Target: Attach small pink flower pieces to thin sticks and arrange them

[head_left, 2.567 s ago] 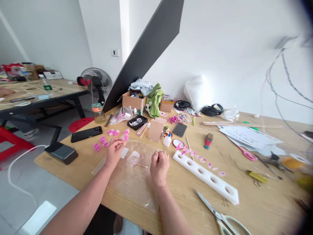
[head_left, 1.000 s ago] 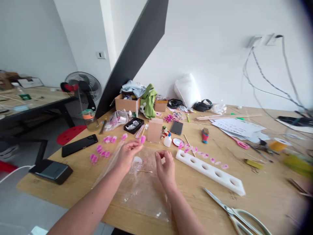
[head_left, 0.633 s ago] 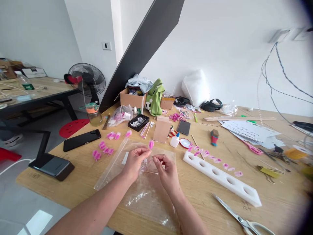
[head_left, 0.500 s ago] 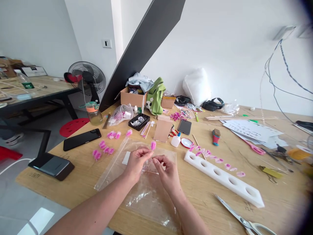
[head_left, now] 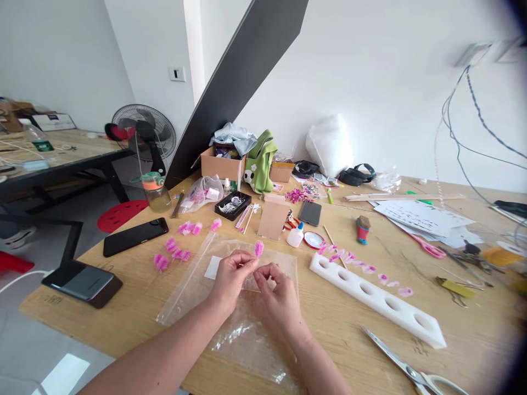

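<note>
My left hand (head_left: 231, 274) pinches a small pink paper flower (head_left: 258, 248) by its base, holding it upright above a clear plastic bag (head_left: 242, 323) spread on the wooden table (head_left: 349, 340). My right hand (head_left: 276, 291) has its fingertips closed at the base of the same flower, touching the left fingers. Several more pink flowers (head_left: 175, 249) lie to the left of the bag. A white foam strip with round holes (head_left: 379, 302) lies to the right, with pink petals (head_left: 362, 269) along its far edge.
Scissors (head_left: 411, 367) lie at the near right. A black phone (head_left: 135, 236) and a dark power bank (head_left: 80, 282) sit at the left. A glue bottle (head_left: 295, 236), a small cardboard box (head_left: 272, 216), a black tray (head_left: 231, 204), papers (head_left: 424, 219) and pink scissors (head_left: 428, 248) crowd the back.
My left hand picked a pink flower from the left and brought it over the bag. My right hand rose from the bag and closed onto the flower's base.
</note>
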Action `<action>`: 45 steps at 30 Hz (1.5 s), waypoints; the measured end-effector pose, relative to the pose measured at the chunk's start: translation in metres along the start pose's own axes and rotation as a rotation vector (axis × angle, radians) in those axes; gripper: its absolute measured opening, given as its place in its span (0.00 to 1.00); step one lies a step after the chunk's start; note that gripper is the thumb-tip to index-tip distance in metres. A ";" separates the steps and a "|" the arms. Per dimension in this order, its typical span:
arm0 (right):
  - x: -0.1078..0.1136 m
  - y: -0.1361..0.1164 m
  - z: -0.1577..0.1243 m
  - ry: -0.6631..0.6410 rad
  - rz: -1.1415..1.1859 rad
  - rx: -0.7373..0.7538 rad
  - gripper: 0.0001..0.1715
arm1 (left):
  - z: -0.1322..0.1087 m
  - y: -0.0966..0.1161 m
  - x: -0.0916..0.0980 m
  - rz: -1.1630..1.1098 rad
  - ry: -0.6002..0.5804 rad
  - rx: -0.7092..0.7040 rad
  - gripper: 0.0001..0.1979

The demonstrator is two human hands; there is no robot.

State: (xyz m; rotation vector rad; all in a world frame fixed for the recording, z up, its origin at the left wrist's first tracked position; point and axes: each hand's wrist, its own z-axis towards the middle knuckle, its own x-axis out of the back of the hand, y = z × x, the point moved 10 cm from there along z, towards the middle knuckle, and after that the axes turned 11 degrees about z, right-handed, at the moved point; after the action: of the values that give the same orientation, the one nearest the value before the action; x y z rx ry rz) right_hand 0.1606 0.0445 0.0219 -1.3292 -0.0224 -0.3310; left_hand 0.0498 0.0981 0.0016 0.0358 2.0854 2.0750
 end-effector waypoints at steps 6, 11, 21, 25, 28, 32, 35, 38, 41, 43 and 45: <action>-0.002 -0.002 -0.001 -0.009 -0.061 -0.004 0.09 | 0.000 -0.001 0.000 0.011 -0.007 0.008 0.05; -0.003 0.000 -0.003 -0.019 -0.089 -0.003 0.09 | 0.000 -0.001 0.001 0.010 -0.001 0.009 0.05; 0.008 0.002 0.001 0.053 0.099 -0.035 0.09 | -0.001 -0.002 -0.001 0.005 -0.019 0.018 0.07; 0.009 0.008 0.003 0.082 0.186 -0.074 0.10 | -0.001 -0.005 -0.003 0.010 -0.049 0.040 0.08; 0.011 0.012 0.004 0.100 0.214 -0.089 0.10 | -0.001 -0.007 -0.005 0.013 -0.073 0.068 0.09; 0.010 0.013 0.005 0.087 0.260 -0.101 0.11 | -0.003 -0.006 -0.005 0.018 -0.077 0.069 0.09; 0.010 0.013 0.005 0.074 0.280 -0.116 0.13 | -0.004 -0.006 -0.006 0.011 -0.078 0.079 0.09; 0.010 0.012 0.005 0.062 0.291 -0.117 0.13 | -0.004 -0.007 -0.007 0.003 -0.094 0.082 0.08; 0.010 0.012 0.005 0.049 0.300 -0.116 0.13 | -0.005 -0.007 -0.010 -0.006 -0.117 0.079 0.07; 0.009 0.015 0.004 0.044 0.305 -0.125 0.13 | -0.005 -0.007 -0.011 -0.011 -0.121 0.088 0.07; 0.009 0.018 0.004 0.041 0.323 -0.132 0.14 | -0.005 -0.008 -0.011 -0.012 -0.121 0.096 0.08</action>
State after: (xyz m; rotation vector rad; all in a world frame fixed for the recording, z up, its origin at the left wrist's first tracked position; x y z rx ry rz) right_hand 0.1746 0.0499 0.0080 -1.4302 0.2499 -0.0857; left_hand 0.0610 0.0916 -0.0046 0.1585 2.1054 1.9143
